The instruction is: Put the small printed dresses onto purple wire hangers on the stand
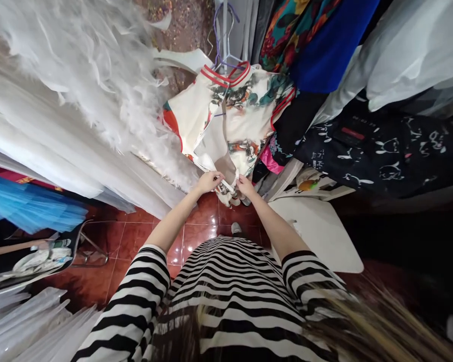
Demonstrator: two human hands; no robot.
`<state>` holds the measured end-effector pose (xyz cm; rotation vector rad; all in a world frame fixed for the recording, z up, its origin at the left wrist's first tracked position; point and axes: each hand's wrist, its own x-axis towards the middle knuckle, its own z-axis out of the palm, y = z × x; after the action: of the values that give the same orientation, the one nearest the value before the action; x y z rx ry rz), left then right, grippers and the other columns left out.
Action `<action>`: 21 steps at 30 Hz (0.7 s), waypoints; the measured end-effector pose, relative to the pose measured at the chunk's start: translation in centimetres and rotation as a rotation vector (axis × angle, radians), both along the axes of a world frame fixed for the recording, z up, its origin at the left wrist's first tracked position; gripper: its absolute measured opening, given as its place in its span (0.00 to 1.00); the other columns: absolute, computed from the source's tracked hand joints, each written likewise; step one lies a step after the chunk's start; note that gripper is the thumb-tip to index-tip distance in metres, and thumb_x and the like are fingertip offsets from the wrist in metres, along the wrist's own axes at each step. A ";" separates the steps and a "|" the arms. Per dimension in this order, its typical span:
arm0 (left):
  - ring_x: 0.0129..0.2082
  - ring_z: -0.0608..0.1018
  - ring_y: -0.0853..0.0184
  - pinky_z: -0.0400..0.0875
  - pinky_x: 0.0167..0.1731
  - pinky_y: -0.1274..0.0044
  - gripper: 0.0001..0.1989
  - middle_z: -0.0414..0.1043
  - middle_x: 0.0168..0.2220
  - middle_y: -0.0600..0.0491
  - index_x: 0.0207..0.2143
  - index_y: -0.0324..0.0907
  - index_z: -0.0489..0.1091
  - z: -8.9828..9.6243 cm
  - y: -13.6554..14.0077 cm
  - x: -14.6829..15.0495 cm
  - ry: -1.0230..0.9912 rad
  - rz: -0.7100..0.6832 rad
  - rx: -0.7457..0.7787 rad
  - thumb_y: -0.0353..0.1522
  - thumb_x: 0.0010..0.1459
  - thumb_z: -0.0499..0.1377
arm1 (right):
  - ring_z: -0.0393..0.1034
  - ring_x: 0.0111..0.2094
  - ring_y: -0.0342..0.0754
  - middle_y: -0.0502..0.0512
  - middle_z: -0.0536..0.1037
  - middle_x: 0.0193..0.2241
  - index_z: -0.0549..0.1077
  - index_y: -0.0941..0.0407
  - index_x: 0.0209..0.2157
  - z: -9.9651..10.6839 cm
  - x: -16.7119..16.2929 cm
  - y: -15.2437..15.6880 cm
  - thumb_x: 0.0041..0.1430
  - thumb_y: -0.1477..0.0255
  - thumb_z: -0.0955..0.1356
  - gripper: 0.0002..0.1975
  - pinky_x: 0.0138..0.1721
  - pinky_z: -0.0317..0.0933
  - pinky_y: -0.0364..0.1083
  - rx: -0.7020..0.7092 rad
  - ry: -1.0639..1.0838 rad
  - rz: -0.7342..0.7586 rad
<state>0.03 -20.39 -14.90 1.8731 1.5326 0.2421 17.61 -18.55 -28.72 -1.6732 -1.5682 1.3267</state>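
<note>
A white sleeveless dress [245,113] with a printed pattern and red-striped trim hangs in front of me on a purple hanger [218,37]. Its front is parted, showing the pale lining inside. My left hand [210,181] is closed on the left edge of the opening, low on the garment. Opposite it, my right hand [244,185] pinches the right edge at about the same height. A narrow gap separates the hands, and the lower part of the dress bunches beneath them. The fingertips are small, so the exact part of each edge they grip is hard to see.
White feathered garments [109,65] crowd the left, above a blue tulle skirt [30,201]. At right are a blue cloth [334,45], a black printed bag [385,151] and a white chair seat [320,231]. Another person's arm [15,248] shows at far left, over red floor tiles [132,236].
</note>
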 end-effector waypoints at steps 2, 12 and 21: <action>0.32 0.81 0.67 0.74 0.44 0.78 0.14 0.81 0.32 0.56 0.40 0.46 0.81 -0.5 -0.3 -0.1 0.004 0.013 0.036 0.30 0.62 0.54 | 0.69 0.27 0.46 0.45 0.69 0.22 0.66 0.51 0.29 0.2 -0.1 -0.9 0.58 0.69 0.64 0.04 0.33 0.65 0.43 0.044 0.032 0.006; 0.36 0.81 0.66 0.74 0.48 0.75 0.21 0.82 0.39 0.53 0.55 0.45 0.76 -2.3 -2.5 0.4 0.008 0.047 0.026 0.28 0.62 0.54 | 0.64 0.25 0.46 0.44 0.67 0.20 0.61 0.50 0.27 3.2 -0.5 -4.4 0.56 0.68 0.64 0.06 0.33 0.62 0.45 0.158 0.031 -0.017; 0.50 0.80 0.56 0.73 0.52 0.71 0.23 0.79 0.49 0.45 0.53 0.43 0.73 -1.9 -6.4 2.0 0.255 -0.077 0.017 0.40 0.56 0.66 | 0.71 0.26 0.47 0.46 0.70 0.20 0.62 0.50 0.26 4.6 -2.0 -5.0 0.56 0.76 0.65 0.08 0.37 0.67 0.47 0.145 -0.044 -0.185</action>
<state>2.00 -26.77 -16.85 2.0337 1.6234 -0.0208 15.62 -23.58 -24.08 -1.7210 -1.4574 1.0648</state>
